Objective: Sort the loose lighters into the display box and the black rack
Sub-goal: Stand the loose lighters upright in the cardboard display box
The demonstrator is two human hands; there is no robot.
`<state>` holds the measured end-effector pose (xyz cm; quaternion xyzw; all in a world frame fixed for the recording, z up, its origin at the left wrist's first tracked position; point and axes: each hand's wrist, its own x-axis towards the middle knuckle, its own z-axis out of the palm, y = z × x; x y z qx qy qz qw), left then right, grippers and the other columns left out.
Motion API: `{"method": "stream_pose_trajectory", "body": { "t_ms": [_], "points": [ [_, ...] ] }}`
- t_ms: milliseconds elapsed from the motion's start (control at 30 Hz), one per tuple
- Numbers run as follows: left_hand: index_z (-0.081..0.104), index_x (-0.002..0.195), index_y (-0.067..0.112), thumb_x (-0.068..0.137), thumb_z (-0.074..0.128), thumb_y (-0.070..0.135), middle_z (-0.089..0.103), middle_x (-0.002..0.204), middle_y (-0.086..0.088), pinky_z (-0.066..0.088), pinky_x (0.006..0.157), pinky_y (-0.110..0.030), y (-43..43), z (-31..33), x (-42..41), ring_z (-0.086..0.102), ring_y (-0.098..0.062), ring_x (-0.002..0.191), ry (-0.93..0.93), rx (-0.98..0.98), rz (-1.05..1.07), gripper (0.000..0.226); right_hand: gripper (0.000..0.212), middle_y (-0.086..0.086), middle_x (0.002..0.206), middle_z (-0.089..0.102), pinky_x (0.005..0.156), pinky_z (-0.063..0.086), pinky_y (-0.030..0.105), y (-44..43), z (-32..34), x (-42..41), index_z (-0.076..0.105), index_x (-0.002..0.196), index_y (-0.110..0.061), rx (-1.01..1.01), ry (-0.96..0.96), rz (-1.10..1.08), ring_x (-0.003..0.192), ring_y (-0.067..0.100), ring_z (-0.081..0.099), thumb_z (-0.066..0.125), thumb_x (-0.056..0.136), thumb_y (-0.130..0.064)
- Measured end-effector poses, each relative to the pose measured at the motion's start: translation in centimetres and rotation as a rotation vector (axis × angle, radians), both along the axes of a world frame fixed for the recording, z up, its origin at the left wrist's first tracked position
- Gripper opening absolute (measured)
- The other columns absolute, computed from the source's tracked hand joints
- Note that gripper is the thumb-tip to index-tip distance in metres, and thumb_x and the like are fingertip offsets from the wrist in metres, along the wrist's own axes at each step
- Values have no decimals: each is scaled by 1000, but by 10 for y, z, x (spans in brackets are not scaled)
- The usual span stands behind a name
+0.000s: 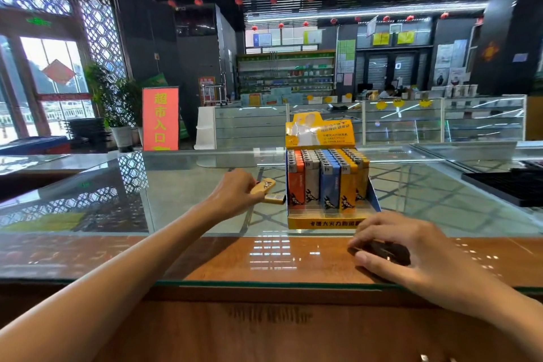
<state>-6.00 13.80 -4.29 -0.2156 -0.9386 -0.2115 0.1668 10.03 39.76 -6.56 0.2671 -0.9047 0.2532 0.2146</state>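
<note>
Wood-grain counter edge (264, 332) runs across the foreground, with both bare forearms reaching over it onto the glass top (176, 185). The right hand (417, 253) rests on the wooden band, fingers curled over and thumb tucked under a small dark object (385, 251); its long axis runs roughly left to right, and it is too blurred to name.

Just beyond those fingers stands the display box (323, 222), which blocks the straight line between the two hands. Its lighters stand upright in orange, grey, blue and yellow rows, metal heads up.

Left of the box, the left hand (235, 188) pinches one end of a yellow lighter (266, 185), which tilts up and away toward the box. A second lighter (276, 198) lies flat on the glass just beneath it, metal head pointing right – whether the fingers touch it, I cannot tell.

Far right, well apart, sits the black rack (508, 185). Behind are glass showcases (440, 120) and a red sign (160, 117).
</note>
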Motion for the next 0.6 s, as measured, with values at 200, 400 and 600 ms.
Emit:
{"method": "stream_pose_trajectory", "body": {
  "t_ms": [200, 400, 600],
  "points": [
    [54, 125, 8, 91, 58, 14, 60, 117, -9, 46, 92, -30, -3, 6, 3, 55, -19, 106, -130, -126, -251, 34, 32, -30, 98, 57, 78, 43, 6, 0, 0, -1, 67, 93, -41, 5, -2, -2, 99, -9, 52, 49, 76, -62],
    [51, 112, 6, 91, 56, 8, 47, 100, -5, 35, 70, -16, -10, 18, -9, 43, -12, 86, -230, -202, -197, 22, 30, -31, 105, 55, 79, 42, 7, 1, -1, 0, 68, 92, -42, -5, -5, -8, 99, -8, 53, 51, 76, -61],
    [51, 115, 4, 92, 55, 7, 49, 113, -14, 33, 78, -25, -31, 25, -43, 42, -17, 93, -171, -270, -125, 24, 31, -32, 103, 55, 77, 43, 6, 1, -1, 0, 68, 92, -42, -15, -14, -20, 99, -9, 53, 51, 75, -62]
  ]
}}
